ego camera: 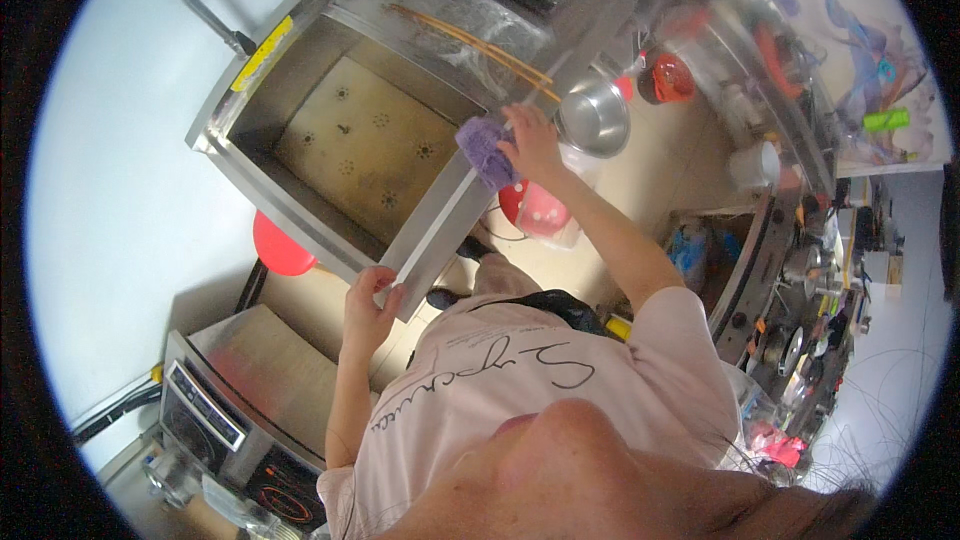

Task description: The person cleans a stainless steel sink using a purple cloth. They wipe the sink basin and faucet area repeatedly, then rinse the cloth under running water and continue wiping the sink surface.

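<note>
My right hand (534, 141) rests against a purple cloth (486, 153), which lies over the front rim of a stainless steel sink (439, 214). Its fingers are bent at the cloth's right side; whether they grip it is hard to tell. At the sink's near left corner, my left hand (373, 307) touches the metal edge with thumb and fingers apart, holding nothing. Brown stains and several round marks show on the bottom of the basin (360, 135). Long wooden chopsticks (480, 49) lie across the metal surface beyond the basin.
A curved metal faucet (217, 0) rises at the back left. Right of the sink are a steel pot (594, 116) and a red container (670, 79). A red round object (283, 244) shows under the sink's left side. An induction cooker (202, 420) stands at the lower left.
</note>
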A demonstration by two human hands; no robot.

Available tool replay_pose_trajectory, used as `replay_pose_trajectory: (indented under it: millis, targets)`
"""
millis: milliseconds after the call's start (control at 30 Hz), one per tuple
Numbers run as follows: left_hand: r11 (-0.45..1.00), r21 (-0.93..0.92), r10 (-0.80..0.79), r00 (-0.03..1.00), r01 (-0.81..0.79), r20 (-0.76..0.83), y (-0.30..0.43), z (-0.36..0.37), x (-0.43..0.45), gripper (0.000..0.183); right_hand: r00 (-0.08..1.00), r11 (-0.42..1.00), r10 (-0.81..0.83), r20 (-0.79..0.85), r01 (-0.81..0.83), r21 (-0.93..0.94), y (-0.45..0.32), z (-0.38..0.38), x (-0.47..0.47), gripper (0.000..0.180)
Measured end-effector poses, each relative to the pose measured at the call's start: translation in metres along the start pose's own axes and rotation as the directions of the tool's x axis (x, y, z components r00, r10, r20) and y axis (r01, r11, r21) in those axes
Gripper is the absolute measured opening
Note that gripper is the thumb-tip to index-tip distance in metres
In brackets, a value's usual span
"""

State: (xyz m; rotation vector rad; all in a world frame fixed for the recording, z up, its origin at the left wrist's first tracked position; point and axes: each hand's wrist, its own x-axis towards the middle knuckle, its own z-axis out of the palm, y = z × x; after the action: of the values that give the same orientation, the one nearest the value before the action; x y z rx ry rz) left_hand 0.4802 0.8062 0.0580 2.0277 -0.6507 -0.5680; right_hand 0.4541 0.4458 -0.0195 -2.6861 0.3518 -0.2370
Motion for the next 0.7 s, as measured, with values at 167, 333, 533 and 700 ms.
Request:
replay_pose_trajectory:
  millis: [167, 333, 533, 700]
  targets:
    - [0.999, 0.003, 0.053, 0.998, -0.054, 0.033, 0.008, 0.008, 0.007, 0.017, 0.977, 0.904, -0.194, 0.086, 0.212, -0.371, 0.015, 0.039, 0.002, 0.049]
    - [1.0, -0.002, -0.014, 0.998, 0.014, 0.062, 0.011, 0.015, 0.01, 0.017, 0.991, 0.933, -0.11, 0.073, 0.128, -0.336, 0.002, 0.057, 0.052, 0.048]
    - [0.999, 0.038, 0.025, 0.993, -0.029, 0.112, 0.015, 0.036, 0.014, 0.017, 0.966, 0.911, -0.197, 0.166, 0.243, -0.332, -0.003, 0.054, 0.081, 0.035]
    - [0.989, 0.02, 0.139, 0.98, -0.143, 0.14, 0.019, 0.045, 0.032, 0.014, 0.942, 0.919, -0.334, -0.018, 0.321, -0.228, 0.003, 0.054, 0.033, 0.019]
